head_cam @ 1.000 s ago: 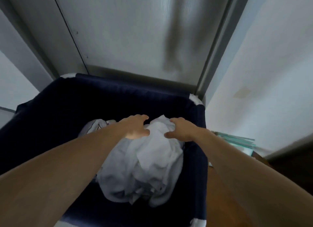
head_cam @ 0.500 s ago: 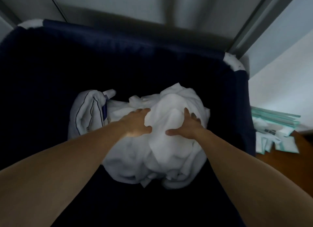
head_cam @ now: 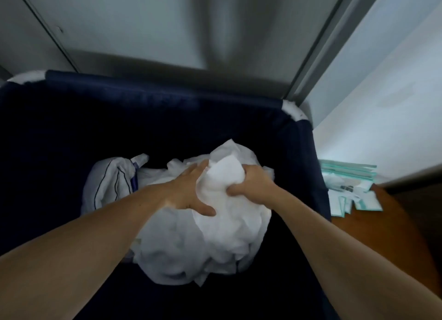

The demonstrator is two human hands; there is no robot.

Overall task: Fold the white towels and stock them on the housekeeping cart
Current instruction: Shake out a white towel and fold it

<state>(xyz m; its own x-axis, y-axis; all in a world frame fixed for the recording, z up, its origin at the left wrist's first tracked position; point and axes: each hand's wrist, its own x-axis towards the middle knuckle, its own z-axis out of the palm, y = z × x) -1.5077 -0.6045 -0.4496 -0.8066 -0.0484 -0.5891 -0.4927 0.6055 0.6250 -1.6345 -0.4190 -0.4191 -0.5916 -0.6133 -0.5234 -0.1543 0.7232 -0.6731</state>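
Gathering step: in the navy laundry bin (head_cam: 167, 99), the right hand (head_cam: 251, 183) has its grip bunched on the crumpled white towel (head_cam: 215, 236), the left hand (head_cam: 191, 195) presses it with a wide grip, and lifting it clear likely comes next.

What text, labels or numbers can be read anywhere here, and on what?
No text can be read.
Packets on the wooden surface: small dark marks, too blurred to read.
Striped cloth: a blue tag at its edge, no lettering legible.
White towels and dark blue bin: no print visible.
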